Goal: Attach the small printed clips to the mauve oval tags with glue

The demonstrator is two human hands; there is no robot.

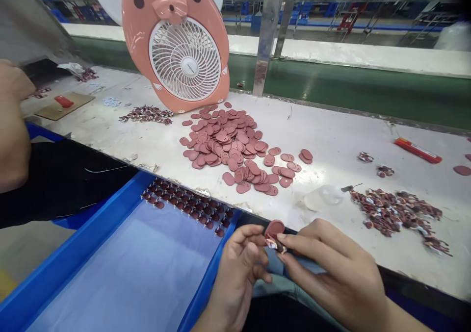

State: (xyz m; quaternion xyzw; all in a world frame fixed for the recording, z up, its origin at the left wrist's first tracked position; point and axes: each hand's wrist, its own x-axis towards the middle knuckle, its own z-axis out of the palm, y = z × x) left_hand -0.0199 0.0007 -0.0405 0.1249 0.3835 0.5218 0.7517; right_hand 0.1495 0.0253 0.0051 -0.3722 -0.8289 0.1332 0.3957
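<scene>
One oval [274,227], slanting lengthwise up rightward — right fingers [300,243] pinching it, left fingers [252,231] parted

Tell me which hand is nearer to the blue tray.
Left. The left hand is close to the right-hand rim of the blue tray; the right hand is farther right, beyond the left one.

Left hand [235,270]: bare, slim-fingered, bare wrist [215,310] too as far as my feed shows
Right hand [340,266]: also bare, with some bare forearm [399,317] in my shot
Grey-green cloth [290,293]: lightly creased, shirt or trousers, honestly can't tell from here
Black cloth [272,316]: plain, super dark on my screen, folds kinda lost
Blue-grey patch [274,262]: paler, probably clothing, couldn't swear to it
</scene>
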